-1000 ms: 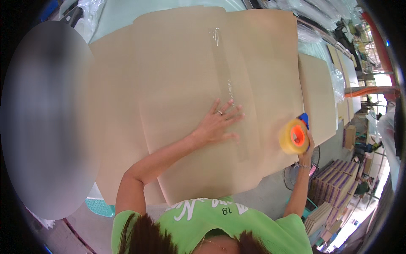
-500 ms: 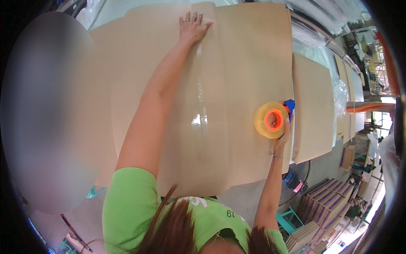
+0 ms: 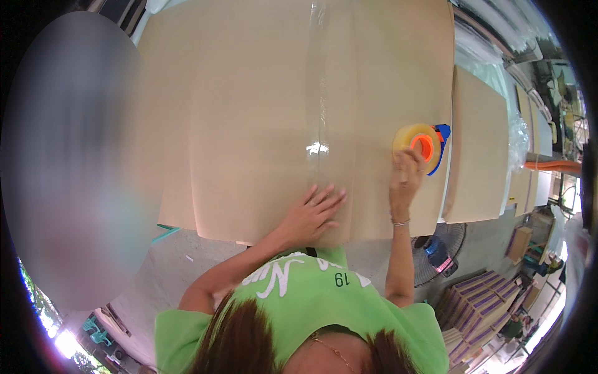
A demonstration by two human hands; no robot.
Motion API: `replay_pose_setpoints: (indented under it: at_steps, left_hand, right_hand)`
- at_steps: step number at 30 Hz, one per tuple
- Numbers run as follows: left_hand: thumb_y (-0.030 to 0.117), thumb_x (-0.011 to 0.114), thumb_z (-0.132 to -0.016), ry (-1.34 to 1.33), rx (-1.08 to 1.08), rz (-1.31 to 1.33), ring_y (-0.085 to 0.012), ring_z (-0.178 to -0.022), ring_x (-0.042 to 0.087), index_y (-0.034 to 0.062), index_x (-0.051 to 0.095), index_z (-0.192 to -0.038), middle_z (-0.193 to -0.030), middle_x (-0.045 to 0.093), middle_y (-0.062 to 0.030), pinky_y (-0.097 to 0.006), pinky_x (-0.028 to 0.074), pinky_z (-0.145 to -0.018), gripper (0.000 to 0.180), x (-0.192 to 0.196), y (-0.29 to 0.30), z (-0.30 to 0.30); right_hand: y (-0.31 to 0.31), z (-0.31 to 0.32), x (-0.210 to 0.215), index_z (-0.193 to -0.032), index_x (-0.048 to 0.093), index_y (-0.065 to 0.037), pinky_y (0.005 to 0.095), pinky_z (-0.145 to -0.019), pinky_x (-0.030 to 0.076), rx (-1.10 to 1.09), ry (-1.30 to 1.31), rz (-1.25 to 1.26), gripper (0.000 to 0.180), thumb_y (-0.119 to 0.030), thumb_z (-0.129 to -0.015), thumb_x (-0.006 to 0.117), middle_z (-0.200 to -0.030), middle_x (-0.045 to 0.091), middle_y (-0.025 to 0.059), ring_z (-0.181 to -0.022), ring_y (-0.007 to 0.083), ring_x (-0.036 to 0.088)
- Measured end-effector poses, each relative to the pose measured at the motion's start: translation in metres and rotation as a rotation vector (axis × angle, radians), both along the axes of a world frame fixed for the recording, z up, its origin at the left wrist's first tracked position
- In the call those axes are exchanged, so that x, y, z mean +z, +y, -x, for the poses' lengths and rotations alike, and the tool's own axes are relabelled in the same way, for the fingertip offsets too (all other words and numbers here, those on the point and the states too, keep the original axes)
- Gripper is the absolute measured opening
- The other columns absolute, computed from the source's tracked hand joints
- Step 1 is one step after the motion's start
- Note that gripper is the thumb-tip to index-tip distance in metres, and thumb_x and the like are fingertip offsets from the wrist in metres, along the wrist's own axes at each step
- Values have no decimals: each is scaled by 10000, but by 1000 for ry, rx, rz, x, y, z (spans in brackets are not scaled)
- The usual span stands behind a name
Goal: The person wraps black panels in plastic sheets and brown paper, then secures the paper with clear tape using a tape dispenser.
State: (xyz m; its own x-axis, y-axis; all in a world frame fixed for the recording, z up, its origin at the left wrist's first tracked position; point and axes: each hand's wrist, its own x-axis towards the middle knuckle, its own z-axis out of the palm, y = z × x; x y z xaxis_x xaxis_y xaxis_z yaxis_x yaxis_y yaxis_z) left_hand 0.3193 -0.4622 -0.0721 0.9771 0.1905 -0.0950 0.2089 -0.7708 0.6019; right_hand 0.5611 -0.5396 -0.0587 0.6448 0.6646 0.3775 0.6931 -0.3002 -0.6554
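Observation:
A large sheet of brown cardboard (image 3: pixel 255 112) lies in front of me, with a strip of clear, shiny tape (image 3: pixel 321 106) running down a seam in it. My left hand (image 3: pixel 316 215) rests on the cardboard by the strip's near end, palm down and fingers spread. To the right sits a blue tape dispenser (image 3: pixel 443 146) with a thick yellowish roll of tape (image 3: pixel 408 134) on an orange core. Slightly blurred, my right hand (image 3: pixel 406 177) is at the roll's near edge, fingers loosely bent and overlapping it in view; no grip on the dispenser shows.
Another cardboard piece (image 3: pixel 478 149) lies beyond the right edge, with clear plastic wrap behind it. A floor fan (image 3: pixel 441 252) and stacked cardboard (image 3: pixel 476 305) stand at lower right. A blurred grey patch hides the left side.
My left hand has come from the far end of the tape strip to its near end. My right hand has let go of the dispenser, which now lies on the cardboard.

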Motion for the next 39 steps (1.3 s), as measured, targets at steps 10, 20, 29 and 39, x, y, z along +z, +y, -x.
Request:
replay_pose_setpoints:
  at_steps: [10, 20, 29, 39]
  left_hand:
    - [-72, 476, -784, 206, 483, -238, -365, -1334, 344, 159, 394, -1427, -1476, 342, -143, -479, 267, -1109, 688, 49, 125, 214]
    - [233, 670, -738, 350, 27, -325, -325, -1391, 255, 294, 313, -1458, -1547, 208, -63, -479, 260, -1129, 806, 36, 173, 242]
    - [453, 642, -671, 301, -66, -365, -332, -1389, 248, 304, 379, -1426, -1545, 218, -33, -487, 247, -1139, 814, 28, 187, 235]
    - [438, 714, -596, 31, 80, -352, -394, -1382, 228, 293, 408, -1408, -1533, 247, -31, -497, 267, -1132, 879, -24, 186, 231]
  right_hand:
    - [-9, 10, 13, -1415, 398, -261, 436, -1117, 308, 822, -277, 608, 745, -50, -748, 652, -1514, 286, 44, -1388, 351, 244]
    - [-7, 28, 11, -1461, 282, -315, 433, -1176, 209, 1041, -342, 742, 986, -384, -595, 749, -1549, 199, -15, -1421, 321, 163]
    - [-11, 35, 2, -1453, 315, -304, 428, -1169, 244, 956, -195, 709, 978, -270, -600, 792, -1550, 197, -19, -1423, 319, 162]
    - [-11, 60, -46, -1396, 428, -277, 435, -1111, 333, 705, -275, 367, 858, -89, -617, 735, -1515, 286, -5, -1394, 377, 217]
